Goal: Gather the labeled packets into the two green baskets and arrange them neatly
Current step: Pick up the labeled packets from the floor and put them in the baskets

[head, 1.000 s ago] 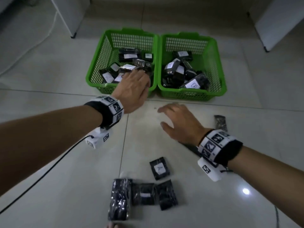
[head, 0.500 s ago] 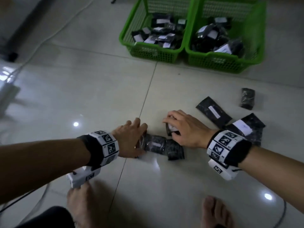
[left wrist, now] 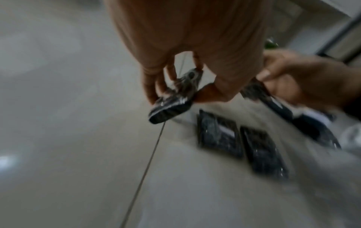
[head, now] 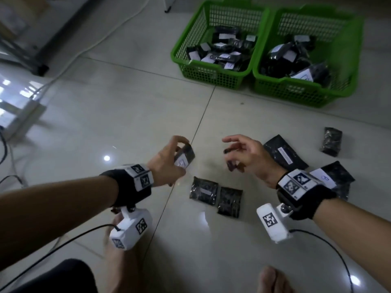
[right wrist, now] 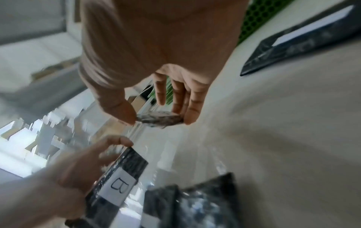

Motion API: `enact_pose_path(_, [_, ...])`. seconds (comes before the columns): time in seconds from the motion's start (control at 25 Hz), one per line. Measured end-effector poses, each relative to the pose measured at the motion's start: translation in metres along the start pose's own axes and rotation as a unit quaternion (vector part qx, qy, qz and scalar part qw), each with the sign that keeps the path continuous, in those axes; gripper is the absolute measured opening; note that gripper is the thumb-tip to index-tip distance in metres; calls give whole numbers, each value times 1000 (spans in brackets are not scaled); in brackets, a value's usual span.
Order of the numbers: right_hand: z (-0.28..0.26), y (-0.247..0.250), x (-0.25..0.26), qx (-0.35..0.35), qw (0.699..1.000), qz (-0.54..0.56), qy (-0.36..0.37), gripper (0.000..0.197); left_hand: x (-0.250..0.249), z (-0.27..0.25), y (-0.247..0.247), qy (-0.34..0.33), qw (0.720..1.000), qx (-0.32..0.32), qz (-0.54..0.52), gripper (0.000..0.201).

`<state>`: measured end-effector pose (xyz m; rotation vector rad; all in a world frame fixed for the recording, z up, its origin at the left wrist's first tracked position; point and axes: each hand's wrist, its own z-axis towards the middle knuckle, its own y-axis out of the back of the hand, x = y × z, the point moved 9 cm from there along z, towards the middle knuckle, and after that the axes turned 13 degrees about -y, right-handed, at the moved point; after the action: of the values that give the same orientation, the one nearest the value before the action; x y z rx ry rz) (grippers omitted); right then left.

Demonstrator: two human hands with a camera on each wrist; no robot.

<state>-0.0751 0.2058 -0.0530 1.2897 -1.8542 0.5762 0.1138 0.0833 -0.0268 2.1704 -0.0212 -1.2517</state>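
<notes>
My left hand pinches a black packet with a white label marked B, lifted above the floor. My right hand pinches a smaller black packet between thumb and fingers. Two black packets lie side by side on the floor between my hands. More packets lie on the floor to the right. Two green baskets, the left and the right, stand side by side farther ahead, each holding several labeled packets.
A pale tiled floor with a grout line runs under my hands. A dark furniture frame and a white cable lie at the far left. My bare feet are at the bottom edge. Black wrist-camera cables trail across the floor.
Both hands came off the floor row, each lifting a packet: the left one took the B-labeled packet, the right a small one. Two packets stay on the floor. The view shifted.
</notes>
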Motion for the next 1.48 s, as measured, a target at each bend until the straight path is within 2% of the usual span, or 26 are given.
enact_pose_path(0.08, [1,-2,-5,66,977,178,-93,9,-11,13,21,39,977,-69,-198,63])
enact_pose_path(0.16, [2,-1,3,89,964,226,-109,18,-29,28,34,40,945,-69,-316,65])
enact_pose_path(0.28, [6,17,37,93,950,290,-74,29,-70,60,56,-7,933,-18,-360,62])
enact_pose_path(0.36, [8,36,64,73,955,284,-35,32,-91,79,68,-33,931,2,-364,60])
enact_pose_path(0.56, [-4,86,119,-76,983,163,28,30,-121,123,89,-76,930,2,-360,52])
enact_pose_path(0.8, [-11,128,180,-216,972,19,86,14,-134,184,109,-105,913,-71,-388,39])
enact_pose_path(1.04, [22,139,204,-224,962,-153,21,30,-131,220,129,-129,911,-138,-366,32])
enact_pose_path(1.2, [64,125,192,-252,955,-151,29,45,-131,231,141,-143,897,-196,-369,28])
enact_pose_path(1.32, [97,96,181,-232,961,-149,19,58,-139,239,146,-152,890,-213,-372,29])
enact_pose_path(1.36, [106,90,182,-237,950,-202,21,60,-140,243,144,-152,891,-214,-371,29])
enact_pose_path(1.4, [111,86,182,-243,926,-289,12,61,-138,245,140,-148,891,-215,-372,29])
enact_pose_path(1.48, [115,84,183,-261,860,-438,13,64,-138,249,129,-140,892,-215,-371,27])
